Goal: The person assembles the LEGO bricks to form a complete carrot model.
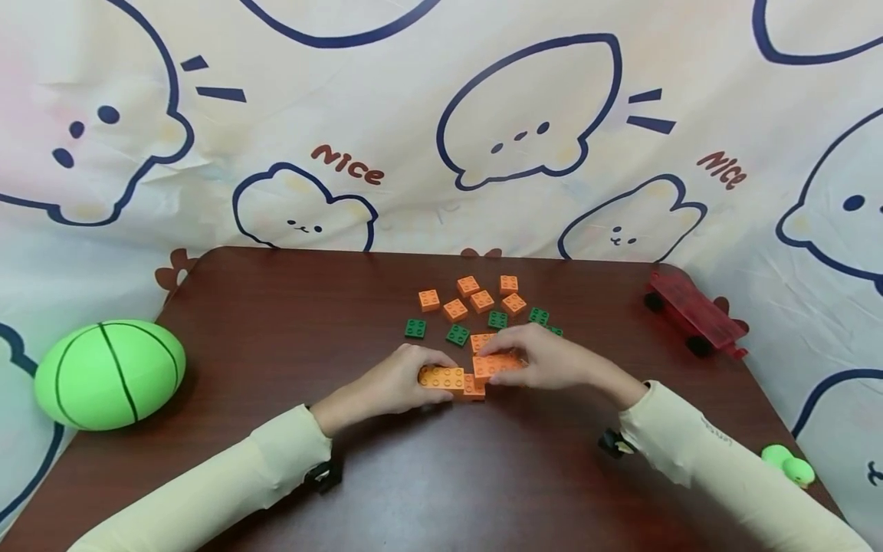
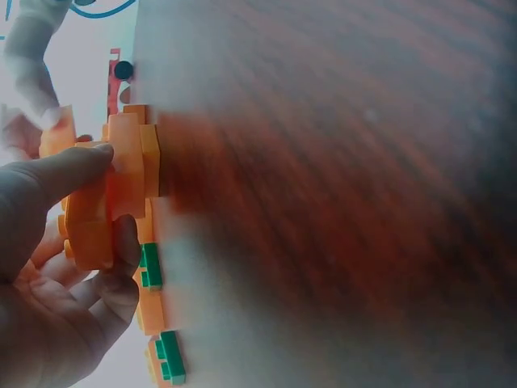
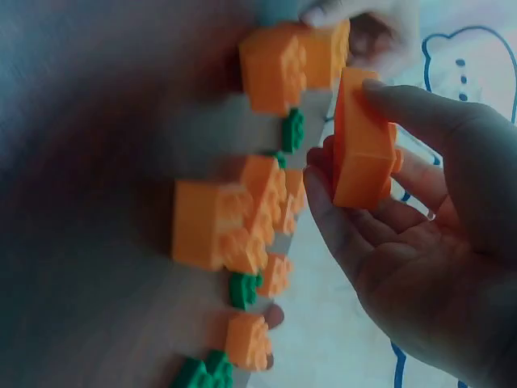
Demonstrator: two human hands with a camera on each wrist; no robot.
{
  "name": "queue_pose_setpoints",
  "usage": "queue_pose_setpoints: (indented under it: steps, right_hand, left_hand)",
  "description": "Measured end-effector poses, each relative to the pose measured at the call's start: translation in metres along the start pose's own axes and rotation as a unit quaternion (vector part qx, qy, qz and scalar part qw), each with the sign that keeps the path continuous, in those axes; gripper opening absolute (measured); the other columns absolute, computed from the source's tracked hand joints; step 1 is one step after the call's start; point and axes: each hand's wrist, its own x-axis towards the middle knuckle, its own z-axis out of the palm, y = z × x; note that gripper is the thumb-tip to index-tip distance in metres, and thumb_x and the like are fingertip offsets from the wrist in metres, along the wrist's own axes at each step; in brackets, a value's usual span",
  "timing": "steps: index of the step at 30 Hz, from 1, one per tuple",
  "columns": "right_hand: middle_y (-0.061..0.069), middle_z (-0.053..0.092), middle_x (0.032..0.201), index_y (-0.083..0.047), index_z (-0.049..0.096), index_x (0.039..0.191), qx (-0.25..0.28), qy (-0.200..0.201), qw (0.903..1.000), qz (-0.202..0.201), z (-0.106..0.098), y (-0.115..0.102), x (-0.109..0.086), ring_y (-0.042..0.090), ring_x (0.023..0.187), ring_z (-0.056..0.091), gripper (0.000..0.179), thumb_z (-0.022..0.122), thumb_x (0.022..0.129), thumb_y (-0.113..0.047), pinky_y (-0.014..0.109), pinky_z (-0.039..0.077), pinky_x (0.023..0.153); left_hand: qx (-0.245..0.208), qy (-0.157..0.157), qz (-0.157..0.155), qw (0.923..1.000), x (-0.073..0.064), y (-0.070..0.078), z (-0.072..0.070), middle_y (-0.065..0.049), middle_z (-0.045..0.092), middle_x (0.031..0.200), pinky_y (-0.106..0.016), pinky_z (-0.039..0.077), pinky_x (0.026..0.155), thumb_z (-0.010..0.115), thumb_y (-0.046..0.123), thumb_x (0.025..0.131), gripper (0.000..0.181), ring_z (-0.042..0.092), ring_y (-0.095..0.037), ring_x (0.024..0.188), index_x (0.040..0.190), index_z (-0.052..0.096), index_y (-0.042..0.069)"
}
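Observation:
With thumb and fingers my left hand [image 1: 395,377] grips a light orange toy brick [image 1: 441,378], its studs facing up. Another orange brick [image 1: 474,389] sits against its right end, and the left wrist view shows them stacked together. My right hand [image 1: 552,357] holds a longer orange brick [image 3: 362,141] between thumb and fingers, raised over the table beside the left hand's bricks. Behind this held brick lies one more orange brick [image 1: 481,342], partly covered by the right fingers. Several orange bricks [image 1: 455,310] and green bricks [image 1: 457,334] lie loose beyond both hands.
On the left of the brown table [image 1: 276,322] sits a bright green ball [image 1: 110,374]. A red toy skateboard [image 1: 697,313] stands at the far right, and a green toy duck [image 1: 788,464] is by the right edge. A printed curtain [image 1: 407,207] hangs behind.

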Motion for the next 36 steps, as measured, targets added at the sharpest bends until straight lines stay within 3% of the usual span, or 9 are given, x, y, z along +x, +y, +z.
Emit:
queue_pose_setpoints:
  steps: [2,6,11,15,20,26,31,36]
  right_hand:
    - [-0.005,0.072,0.125,-0.019,0.071,0.128,0.003,-0.002,1.0000,-0.005,0.009,-0.001,-0.001,0.010,0.108,0.064,0.036,0.076,0.094,-0.032,0.033,0.055,0.095]
    - [-0.007,0.073,0.114,-0.019,0.072,0.125,0.017,-0.009,0.9997,-0.017,0.021,-0.001,0.002,0.008,0.093,0.062,0.033,0.076,0.095,-0.030,0.028,0.055,0.085]
    - [-0.008,0.075,0.112,-0.019,0.073,0.125,0.028,-0.013,0.9994,-0.016,0.024,0.002,0.002,0.006,0.089,0.061,0.033,0.076,0.094,-0.029,0.025,0.054,0.084]
    - [-0.007,0.075,0.116,-0.019,0.073,0.127,0.031,-0.018,0.9993,-0.014,0.023,0.004,0.002,0.006,0.093,0.063,0.034,0.075,0.095,-0.031,0.026,0.055,0.087]
    - [-0.007,0.075,0.116,-0.019,0.074,0.124,0.041,-0.025,0.9988,-0.011,0.023,0.005,0.004,0.006,0.095,0.064,0.033,0.076,0.094,-0.031,0.025,0.055,0.088]
    - [-0.007,0.075,0.117,-0.019,0.074,0.124,0.059,-0.031,0.9977,-0.006,0.023,0.007,0.005,0.008,0.096,0.063,0.032,0.077,0.094,-0.030,0.026,0.054,0.090]
    - [-0.006,0.074,0.119,-0.018,0.073,0.127,0.057,-0.034,0.9978,-0.011,0.023,0.007,0.005,0.009,0.099,0.063,0.034,0.075,0.095,-0.031,0.028,0.054,0.092]
    - [-0.005,0.074,0.122,-0.020,0.072,0.129,0.046,-0.011,0.9988,-0.008,0.024,0.005,0.001,0.009,0.096,0.062,0.037,0.075,0.095,-0.034,0.026,0.054,0.086]
  left_hand:
    - [-0.001,-0.001,0.002,1.0000,0.000,0.000,0.000,0.001,0.076,0.108,-0.023,0.051,0.070,0.082,0.022,0.089,0.032,0.061,-0.007,0.081,0.120,0.075,0.014]
    - [0.007,0.001,0.009,0.9999,0.000,0.001,0.001,0.004,0.075,0.105,-0.023,0.050,0.071,0.082,0.021,0.089,0.030,0.061,-0.007,0.080,0.118,0.075,0.017]
    - [0.019,0.006,0.026,0.9995,-0.001,0.003,0.003,0.004,0.076,0.109,-0.023,0.051,0.073,0.083,0.024,0.089,0.035,0.062,-0.006,0.084,0.122,0.073,0.018]
    - [-0.004,0.017,0.037,0.9992,-0.001,0.003,0.005,0.005,0.076,0.117,-0.024,0.054,0.081,0.080,0.032,0.091,0.038,0.065,-0.004,0.093,0.126,0.071,0.020]
    - [-0.039,0.033,0.032,0.9982,-0.001,0.001,0.007,0.007,0.076,0.115,-0.024,0.054,0.085,0.077,0.033,0.094,0.030,0.067,-0.003,0.088,0.123,0.074,0.023]
    - [-0.067,0.027,0.022,0.9972,0.001,0.001,0.007,0.005,0.077,0.113,-0.021,0.054,0.078,0.077,0.029,0.094,0.028,0.066,-0.001,0.084,0.121,0.075,0.021]
    - [-0.068,0.020,0.011,0.9974,0.000,0.004,0.006,0.002,0.077,0.111,-0.021,0.053,0.068,0.076,0.027,0.095,0.028,0.063,-0.003,0.061,0.122,0.075,0.020]
    - [-0.060,0.020,0.009,0.9980,-0.001,0.006,0.006,0.003,0.076,0.111,-0.022,0.052,0.070,0.076,0.027,0.095,0.027,0.062,-0.002,0.065,0.121,0.074,0.020]
